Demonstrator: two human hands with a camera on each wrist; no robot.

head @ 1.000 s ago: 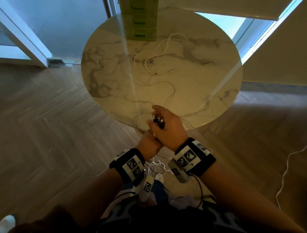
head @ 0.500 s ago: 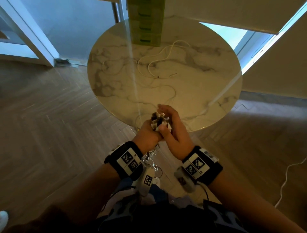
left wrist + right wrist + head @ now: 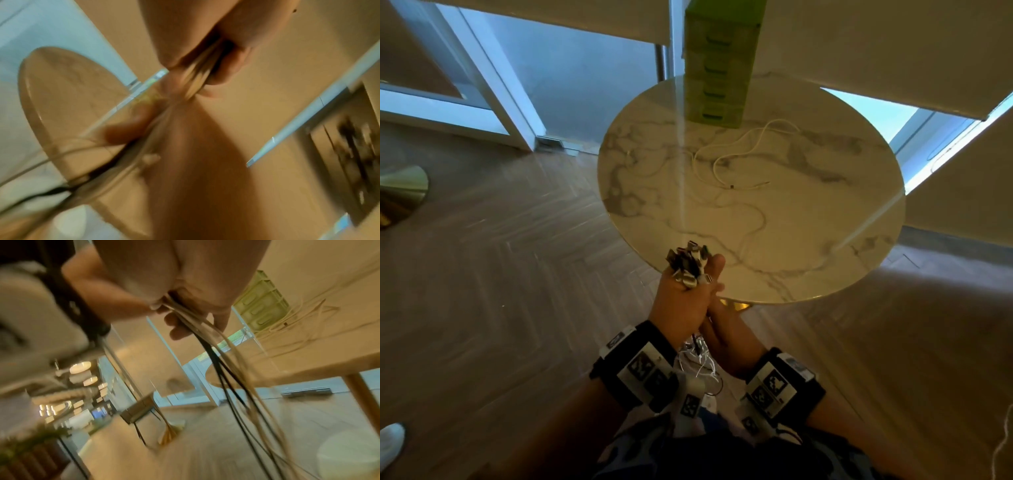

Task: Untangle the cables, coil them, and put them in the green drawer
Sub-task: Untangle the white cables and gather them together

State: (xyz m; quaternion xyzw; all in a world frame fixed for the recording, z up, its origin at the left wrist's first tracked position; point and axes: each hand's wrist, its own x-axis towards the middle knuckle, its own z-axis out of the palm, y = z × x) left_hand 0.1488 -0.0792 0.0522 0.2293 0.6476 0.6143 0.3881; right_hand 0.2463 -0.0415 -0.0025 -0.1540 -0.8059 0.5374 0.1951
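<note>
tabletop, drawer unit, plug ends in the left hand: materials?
Tabletop: looks like polished marble or a marble-look slab; grey veins, glossy reflections.
Drawer unit: likely translucent green plastic; light passes through it.
Plug ends, gripped by the left hand: shiny metal tips on white and dark, probably plastic, housings.

Counts — two hands, left hand (image 3: 681, 301) and right hand (image 3: 726, 342); one bundle of cable plugs (image 3: 688, 263), individual plugs too blurred to count; one round surface (image 3: 825, 240); one green drawer unit (image 3: 719, 65) — four drawer fronts visible.
</note>
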